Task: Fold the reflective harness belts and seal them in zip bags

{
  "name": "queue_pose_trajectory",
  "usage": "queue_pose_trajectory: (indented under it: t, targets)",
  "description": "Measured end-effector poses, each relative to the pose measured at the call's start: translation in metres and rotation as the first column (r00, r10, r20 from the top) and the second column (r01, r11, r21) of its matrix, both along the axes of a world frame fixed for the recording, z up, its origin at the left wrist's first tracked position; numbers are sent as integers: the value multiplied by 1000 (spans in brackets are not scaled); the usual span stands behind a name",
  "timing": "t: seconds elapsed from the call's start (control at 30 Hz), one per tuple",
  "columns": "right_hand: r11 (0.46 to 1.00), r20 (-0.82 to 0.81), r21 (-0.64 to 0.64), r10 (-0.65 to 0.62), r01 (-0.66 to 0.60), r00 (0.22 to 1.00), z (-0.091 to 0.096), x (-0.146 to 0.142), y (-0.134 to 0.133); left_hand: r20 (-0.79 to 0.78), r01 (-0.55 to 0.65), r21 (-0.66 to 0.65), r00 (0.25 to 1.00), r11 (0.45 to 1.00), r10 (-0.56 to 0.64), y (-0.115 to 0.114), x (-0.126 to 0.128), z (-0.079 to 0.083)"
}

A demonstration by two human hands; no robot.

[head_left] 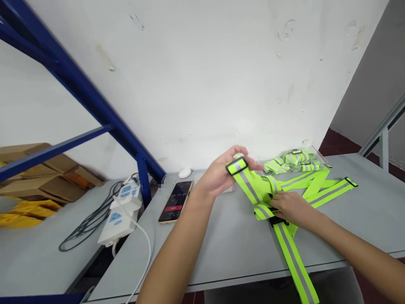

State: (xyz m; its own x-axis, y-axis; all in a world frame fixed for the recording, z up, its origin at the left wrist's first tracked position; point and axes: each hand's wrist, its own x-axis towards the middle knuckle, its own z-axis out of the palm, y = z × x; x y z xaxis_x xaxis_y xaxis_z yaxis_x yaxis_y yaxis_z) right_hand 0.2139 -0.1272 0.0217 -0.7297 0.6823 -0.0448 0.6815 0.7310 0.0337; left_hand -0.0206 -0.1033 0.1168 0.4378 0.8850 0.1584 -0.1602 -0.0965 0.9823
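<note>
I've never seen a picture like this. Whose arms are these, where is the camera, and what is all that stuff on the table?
There is no machine here: these are a person's two bare arms, seen from a camera worn on the head and looking down, so the wall and shelf look bent. The left hand lifts one end of a bright yellow-green strap with grey stripes, pinching its black-edged tip. The right hand presses the middle of the strap down on the grey table, near a black buckle. Behind the strap lies a clear bag of rolled bands in the same colour. To the left lie a phone with its screen lit, a small white oval thing, and white power strips with cables.
</note>
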Motion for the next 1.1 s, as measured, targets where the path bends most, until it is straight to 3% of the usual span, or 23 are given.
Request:
queue_pose_trajectory:
  t: [0.03, 0.1, 0.17, 0.27, 0.33, 0.4, 0.5, 0.57, 0.63, 0.67, 0.8, 0.9, 0.97, 1.1]
  targets:
    - [1000, -2, 3, 20, -20, 1000, 2, -1, -2, 71, -91, -25, 993, 996, 92, 13, 1, -2]
    - [999, -7, 16, 45, -45, 999, 4, -2, -6, 52, -233, -56, 970, 971, 236, 43, 4, -10]
    - [998, -10, 40, 51, -51, 999, 7, 0, -10, -190, -362, -22, 917, 932, 352, 73, 8, -23]
    - [995, -16, 76, 62, -61, 998, 8, 4, -16, -342, -359, -10, 878, 933, 334, 101, 14, -44]
    - [994, -36, 94, 54, -51, 998, 9, 8, -21, -429, -310, 1, 859, 951, 280, 104, 15, -57]
    - [995, -58, 100, 14, -8, 998, 9, 11, -24, -517, -240, 20, 829, 971, 216, 94, 12, -64]
    - [996, -94, 79, -44, 51, 995, 11, 15, -26, -602, -108, 117, 783, 987, 157, 58, 6, -61]
    - [997, -144, 29, -67, 72, 987, 15, 18, -23, -680, 168, 249, 731, 954, 49, 27, 6, -54]
    - [992, -235, -64, -118, 105, 965, 20, 18, -19, -690, 366, 133, 701, 921, -179, -3, 11, -48]
    - [984, -287, -127, -157, 125, 945, 24, 18, -16, -686, 399, 75, 686, 914, -243, -14, 15, -46]
    - [918, -457, -363, -323, 158, 829, 42, 16, 0, -581, 168, 85, 809, 982, -88, -37, 30, -51]
    - [894, -550, -441, -340, 81, 763, 56, 15, 13, -413, 77, 68, 910, 995, -43, -37, 34, -54]
    - [885, -578, -463, -345, 50, 740, 64, 17, 19, -353, 58, 69, 935, 996, -30, -35, 35, -50]
    - [879, -610, -466, -403, 103, 683, 75, 17, 26, -347, -8, 73, 937, 997, 33, -30, 38, -37]
